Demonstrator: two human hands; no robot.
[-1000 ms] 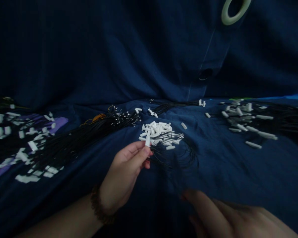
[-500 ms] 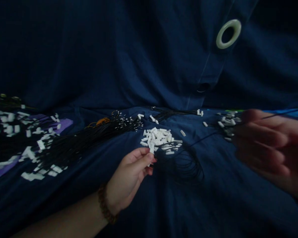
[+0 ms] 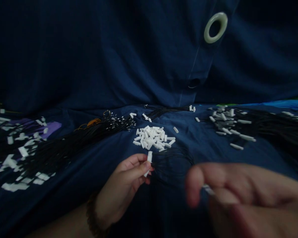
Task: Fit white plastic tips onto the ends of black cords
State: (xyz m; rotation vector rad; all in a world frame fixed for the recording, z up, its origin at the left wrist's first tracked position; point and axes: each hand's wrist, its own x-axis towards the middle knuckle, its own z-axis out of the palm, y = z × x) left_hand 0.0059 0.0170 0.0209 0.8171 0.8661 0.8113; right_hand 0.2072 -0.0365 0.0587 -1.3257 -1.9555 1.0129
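**Right grip back low, white tube pinched in the left**

Since half a second ago my right grip (image 3: 240, 198) has swung away from the far cord pile at the right edge. It is now down in the lower right of the view, close to the camera and blurred. Its thumb and fingers are pressed together on a pale sliver (image 3: 208, 189) (too smeared for me to say what it is).

My left grip (image 3: 129, 178) has hardly shifted. It is clenched on one white tube (image 3: 149, 157), held upright between thumb and fingertips. The tube sits just below the loose pile of white tubes (image 3: 152, 137) and apart from it. A beaded bracelet (image 3: 91, 211) shows dimly on that wrist.

Just right of the held tube, a loose coil of thin black cords (image 3: 175, 162) lies on the blue cloth (image 3: 238, 155), between my two grips.

Further out on the left, a long bundle of black cords (image 3: 72, 145) runs slantwise, its metal rings (image 3: 116, 120) fanned out near the white pile. Beyond it, at the left edge, more cords lie with white tubes scattered over them (image 3: 17, 152).

On the right, well apart from my left grip, is another heap of cords with white tubes (image 3: 228, 127).

Behind everything the cloth rises in folds, with a pale ring eyelet (image 3: 206, 33) high up.
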